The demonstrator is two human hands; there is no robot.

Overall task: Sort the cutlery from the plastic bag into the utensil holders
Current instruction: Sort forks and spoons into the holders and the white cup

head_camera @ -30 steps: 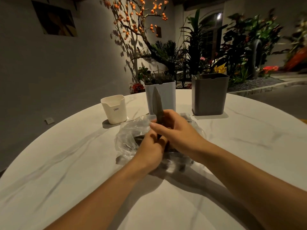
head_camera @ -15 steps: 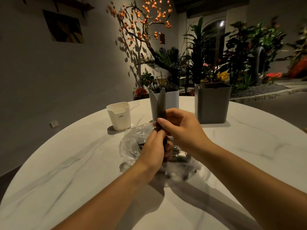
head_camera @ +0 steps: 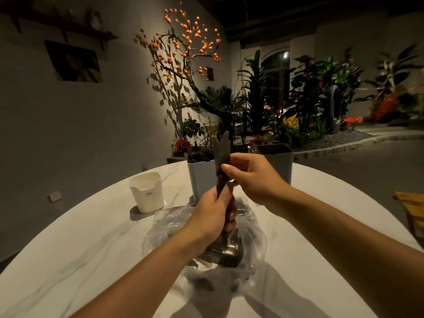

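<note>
At the left of centre stands the white holder [head_camera: 146, 192], apart from everything else on the round table [head_camera: 68, 260]. Right of it, mid-frame, the pale grey holder [head_camera: 199, 180] sits just behind the raised hands. The left hand [head_camera: 211, 216] is curled around the knife handles, low down, above the plastic bag [head_camera: 165, 228] where more cutlery glints. The knives [head_camera: 222, 152] stand nearly upright, two blade tips showing, long axis running straight up the frame. The right hand [head_camera: 252, 177] pinches them higher up, near where blade meets handle. The dark grey holder [head_camera: 280, 161] is partly hidden behind that hand. To my eye, the pale grey holder lies closest, directly beyond the blades.
</note>
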